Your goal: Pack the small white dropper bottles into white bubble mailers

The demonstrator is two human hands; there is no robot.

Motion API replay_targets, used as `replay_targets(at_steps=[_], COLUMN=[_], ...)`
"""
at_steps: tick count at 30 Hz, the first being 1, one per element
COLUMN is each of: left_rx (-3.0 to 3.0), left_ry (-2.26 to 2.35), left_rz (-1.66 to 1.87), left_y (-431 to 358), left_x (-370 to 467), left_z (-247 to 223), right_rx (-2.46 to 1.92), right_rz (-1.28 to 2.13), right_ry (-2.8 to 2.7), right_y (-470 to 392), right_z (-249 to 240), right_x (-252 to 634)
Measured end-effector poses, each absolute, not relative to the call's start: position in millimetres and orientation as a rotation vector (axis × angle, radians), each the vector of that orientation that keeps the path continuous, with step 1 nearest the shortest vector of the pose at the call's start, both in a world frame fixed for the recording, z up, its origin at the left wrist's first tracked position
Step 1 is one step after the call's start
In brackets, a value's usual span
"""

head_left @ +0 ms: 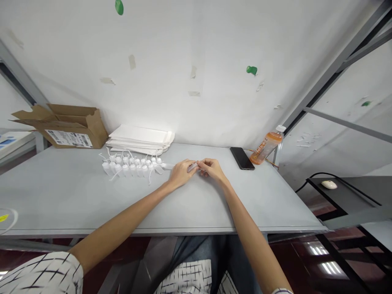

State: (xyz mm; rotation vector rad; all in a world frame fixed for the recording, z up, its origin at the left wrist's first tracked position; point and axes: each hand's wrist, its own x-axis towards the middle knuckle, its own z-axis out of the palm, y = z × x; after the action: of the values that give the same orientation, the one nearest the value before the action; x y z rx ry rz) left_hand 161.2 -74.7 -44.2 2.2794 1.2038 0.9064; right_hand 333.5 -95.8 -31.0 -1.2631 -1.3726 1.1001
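Observation:
My left hand (181, 174) is closed around a small translucent whitish piece (192, 166), whose exact kind I cannot make out. At its right end my right hand (213, 170) pinches with thumb and fingers, the other fingers curled below. Both hands are close together over the middle of the table. Left of my left hand, a pale strip (167, 166) runs toward a cluster of small white bottles (125, 170) standing upright in rows. Thin white straps curl up and out from several of them.
Behind the bottles lies a stack of white envelopes (139, 136), with an open cardboard box (75, 128) to its left. A black phone (242, 158) and a tilted bottle of orange drink (267, 146) are at the table's (196, 208) right. A wall rises behind.

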Motion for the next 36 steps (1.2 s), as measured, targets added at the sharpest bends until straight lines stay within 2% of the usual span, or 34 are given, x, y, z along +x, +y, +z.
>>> replay_targets(at_steps=[13, 36], left_rx=[2.393, 2.334], left_ry=[1.207, 1.211], left_rz=[0.741, 0.759], left_y=[-79, -74], left_x=[159, 163], left_z=[-35, -36], right_rx=[-1.292, -1.303], right_rz=[1.187, 1.021], right_ry=[-1.374, -1.474], right_y=[-99, -92], right_z=[-26, -39], right_x=[333, 335])
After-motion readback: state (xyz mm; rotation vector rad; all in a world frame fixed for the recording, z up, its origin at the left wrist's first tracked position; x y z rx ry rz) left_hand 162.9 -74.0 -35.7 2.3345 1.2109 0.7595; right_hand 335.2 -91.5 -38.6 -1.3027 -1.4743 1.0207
